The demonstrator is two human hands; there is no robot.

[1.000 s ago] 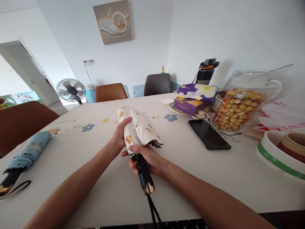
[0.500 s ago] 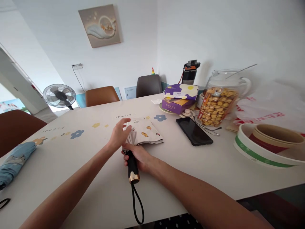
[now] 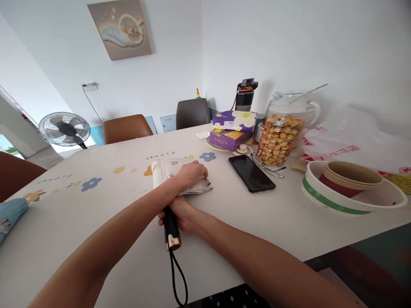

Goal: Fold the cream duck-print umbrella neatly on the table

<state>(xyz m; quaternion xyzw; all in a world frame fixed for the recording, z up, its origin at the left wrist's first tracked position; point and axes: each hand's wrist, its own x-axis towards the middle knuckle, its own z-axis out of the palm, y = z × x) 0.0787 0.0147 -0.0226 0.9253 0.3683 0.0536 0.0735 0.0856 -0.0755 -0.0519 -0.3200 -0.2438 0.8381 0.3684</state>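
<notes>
Umbrella (image 3: 165, 171): L hand (image 3: 192, 174) atop, R hand (image 3: 180, 214) on handle (image 3: 171, 233).

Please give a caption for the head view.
On the table, the right hand grips the handle of a folded cream umbrella; the left hand rests on its canopy.

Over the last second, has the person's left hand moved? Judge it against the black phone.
Yes. The left hand has shifted right, toward the black phone, and now lies on the cream umbrella.

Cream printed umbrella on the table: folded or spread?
Folded. The cream printed umbrella lies collapsed flat on the white table under the left hand.
</notes>
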